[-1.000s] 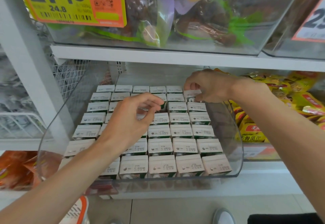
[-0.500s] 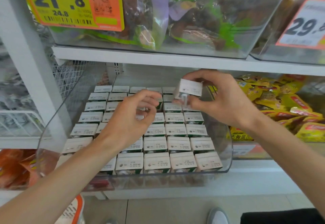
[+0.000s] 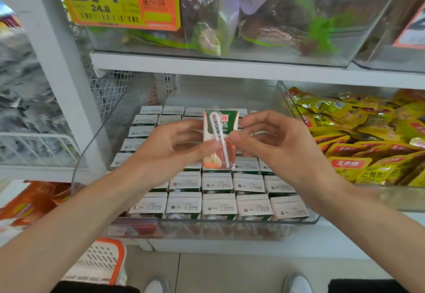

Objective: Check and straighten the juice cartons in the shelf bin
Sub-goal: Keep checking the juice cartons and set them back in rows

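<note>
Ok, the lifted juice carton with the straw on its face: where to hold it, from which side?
Grip the lifted carton by its narrow side walls, coming from left and right, roughly as the left hand and right hand do. It stands upright, front toward the camera, and the straw runs down that face; fingers there might press it loose.
</note>
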The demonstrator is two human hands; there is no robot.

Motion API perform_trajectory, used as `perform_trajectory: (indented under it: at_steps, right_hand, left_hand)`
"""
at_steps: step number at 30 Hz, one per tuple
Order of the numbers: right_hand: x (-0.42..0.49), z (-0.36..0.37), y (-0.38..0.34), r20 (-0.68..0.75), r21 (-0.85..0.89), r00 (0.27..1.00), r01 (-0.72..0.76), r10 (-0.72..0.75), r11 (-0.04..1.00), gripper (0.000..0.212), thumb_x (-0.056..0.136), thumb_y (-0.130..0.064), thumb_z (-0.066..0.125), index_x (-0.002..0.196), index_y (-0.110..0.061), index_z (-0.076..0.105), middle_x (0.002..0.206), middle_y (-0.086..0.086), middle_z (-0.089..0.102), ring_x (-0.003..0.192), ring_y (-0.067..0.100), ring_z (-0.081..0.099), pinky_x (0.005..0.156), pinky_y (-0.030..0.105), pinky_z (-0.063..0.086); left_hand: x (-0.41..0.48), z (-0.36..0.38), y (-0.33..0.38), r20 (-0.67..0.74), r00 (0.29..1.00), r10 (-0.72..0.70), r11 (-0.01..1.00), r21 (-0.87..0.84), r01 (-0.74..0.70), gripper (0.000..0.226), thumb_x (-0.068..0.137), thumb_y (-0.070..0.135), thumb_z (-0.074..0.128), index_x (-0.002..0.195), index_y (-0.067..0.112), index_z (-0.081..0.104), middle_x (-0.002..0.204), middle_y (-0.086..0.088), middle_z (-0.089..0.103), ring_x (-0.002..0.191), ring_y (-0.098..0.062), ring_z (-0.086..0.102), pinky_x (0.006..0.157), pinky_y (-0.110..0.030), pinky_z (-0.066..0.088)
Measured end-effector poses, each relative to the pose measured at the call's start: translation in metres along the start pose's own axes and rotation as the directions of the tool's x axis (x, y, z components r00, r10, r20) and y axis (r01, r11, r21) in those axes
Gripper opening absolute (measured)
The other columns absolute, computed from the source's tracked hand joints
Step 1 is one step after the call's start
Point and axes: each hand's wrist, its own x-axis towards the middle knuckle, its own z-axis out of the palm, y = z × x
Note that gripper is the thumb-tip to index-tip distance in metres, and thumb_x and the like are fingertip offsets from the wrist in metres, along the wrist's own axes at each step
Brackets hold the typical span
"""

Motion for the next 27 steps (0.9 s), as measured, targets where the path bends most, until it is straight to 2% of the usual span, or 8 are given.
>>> perform_trajectory:
  at_steps: [4,6,8,12,16,20,24,27]
  right_hand:
    - [-0.005,0.005,0.003,-0.023,0.069,1.000,0.002,0.000,0.998,0.027,0.079,-0.032,0.084,0.099,-0.015,0.077,0.095,0.001,0.081,0.087,0.017,0.079,0.080,0.031,0.066]
    - [-0.006,0.005,0.005,-0.036,0.083,0.999,0.010,-0.007,0.996,0.021,0.083,-0.028,0.083,0.097,-0.014,0.077,0.093,0.000,0.082,0.084,0.016,0.080,0.078,0.026,0.065]
    - [-0.007,0.003,0.008,-0.059,0.095,0.998,0.029,-0.023,0.995,0.015,0.086,-0.024,0.082,0.097,-0.014,0.078,0.091,-0.002,0.082,0.084,0.013,0.080,0.075,0.018,0.061]
    - [-0.011,0.004,0.012,-0.082,0.183,0.997,0.018,-0.003,0.983,0.014,0.088,-0.018,0.081,0.097,-0.008,0.078,0.091,0.000,0.083,0.083,0.016,0.081,0.074,0.019,0.062]
    - [-0.015,0.005,0.012,-0.091,0.261,0.996,0.007,0.017,0.965,0.016,0.087,-0.017,0.081,0.096,-0.004,0.078,0.094,0.002,0.083,0.085,0.020,0.081,0.076,0.026,0.065]
    - [-0.018,0.004,0.013,-0.097,0.263,0.995,0.029,-0.003,0.964,0.014,0.088,-0.013,0.081,0.095,-0.001,0.076,0.093,0.004,0.082,0.086,0.019,0.081,0.079,0.024,0.064]
    - [-0.020,0.005,0.014,-0.089,0.250,0.996,0.049,-0.028,0.967,0.010,0.089,-0.010,0.079,0.094,-0.001,0.077,0.089,0.000,0.082,0.081,0.012,0.080,0.075,0.018,0.061]
    - [-0.019,0.004,0.013,-0.085,0.239,0.996,0.060,-0.041,0.969,0.008,0.090,-0.009,0.078,0.095,-0.003,0.077,0.089,0.003,0.082,0.082,0.014,0.080,0.076,0.020,0.061]
  left_hand:
    - [0.000,-0.002,-0.003,0.042,0.999,-0.015,0.997,-0.073,0.018,0.041,0.086,0.042,0.075,0.125,0.032,0.074,0.117,0.007,0.080,0.109,-0.012,0.076,0.088,-0.019,0.059]
    - [-0.001,-0.002,-0.004,0.080,0.997,-0.022,0.992,-0.123,0.032,0.042,0.094,0.050,0.063,0.129,0.029,0.073,0.121,0.001,0.079,0.112,-0.019,0.075,0.095,-0.025,0.058]
    - [0.000,-0.002,-0.006,0.104,0.994,-0.025,0.986,-0.159,0.041,0.042,0.102,0.047,0.052,0.133,0.025,0.071,0.124,-0.005,0.077,0.116,-0.025,0.074,0.099,-0.032,0.058]
    - [0.002,-0.003,-0.010,0.141,0.990,-0.002,0.994,-0.104,0.017,0.041,0.103,0.025,0.056,0.143,0.025,0.063,0.128,-0.002,0.075,0.118,-0.024,0.073,0.095,-0.031,0.060]
    - [0.005,-0.003,-0.012,0.145,0.989,0.012,0.990,-0.138,0.008,0.049,0.099,0.030,0.060,0.148,0.027,0.058,0.133,0.000,0.073,0.119,-0.025,0.072,0.093,-0.034,0.061]
    - [0.006,-0.001,-0.011,0.238,0.970,0.037,0.983,-0.183,0.008,0.047,0.108,0.028,0.051,0.154,0.031,0.050,0.142,-0.001,0.068,0.127,-0.027,0.068,0.102,-0.036,0.057]
    - [0.006,-0.001,-0.011,0.279,0.960,0.028,0.964,-0.263,0.049,0.047,0.109,0.025,0.046,0.156,0.027,0.046,0.142,-0.005,0.068,0.127,-0.031,0.068,0.103,-0.039,0.057]
    - [0.005,-0.001,-0.011,0.301,0.953,0.019,0.950,-0.303,0.076,0.049,0.108,0.023,0.046,0.157,0.025,0.045,0.144,-0.005,0.066,0.128,-0.031,0.067,0.103,-0.040,0.057]
